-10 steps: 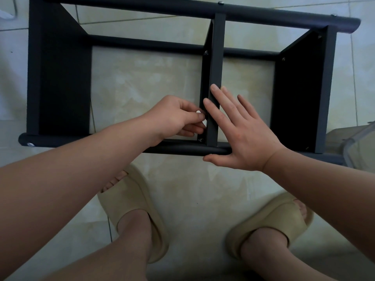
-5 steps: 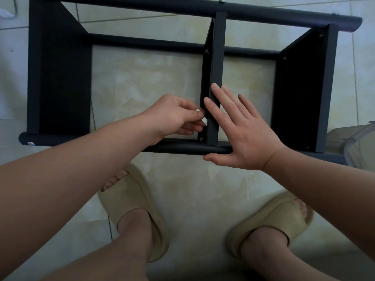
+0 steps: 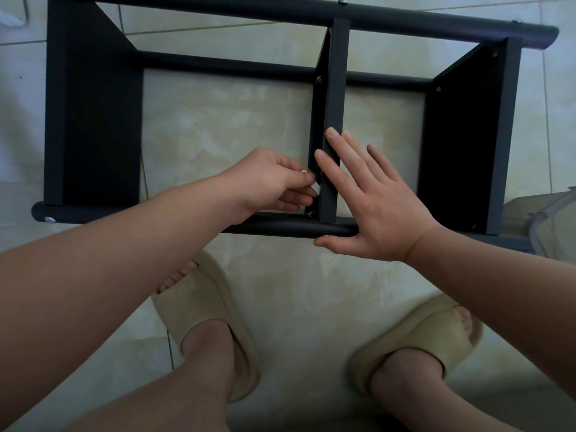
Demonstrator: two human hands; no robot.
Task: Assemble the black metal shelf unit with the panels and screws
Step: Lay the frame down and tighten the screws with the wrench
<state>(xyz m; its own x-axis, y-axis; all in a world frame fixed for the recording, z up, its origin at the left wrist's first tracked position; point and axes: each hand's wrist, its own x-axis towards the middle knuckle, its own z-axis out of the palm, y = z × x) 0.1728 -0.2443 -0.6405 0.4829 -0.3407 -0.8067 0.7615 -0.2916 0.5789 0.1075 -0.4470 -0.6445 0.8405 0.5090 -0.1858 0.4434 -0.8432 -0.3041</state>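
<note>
Shelf unit [image 3: 93, 120]: right hand [image 3: 374, 207] flat, fingers straight, steadying middle panel [image 3: 335, 104]; left hand [image 3: 268, 182] pinches whitish part [image 3: 315, 187] above near screw [image 3: 309, 213]. Keep panel square while tightening.

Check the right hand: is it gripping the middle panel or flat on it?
Flat: the right hand is open, fingers straight against the middle panel.

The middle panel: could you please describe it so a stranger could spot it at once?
A black shelf frame lies on the tiled floor, three panels spanning its long tubes. The middle panel shows only a thin edge, unlike the broad left panel and right panel, and the right hand rests flat on it.
</note>
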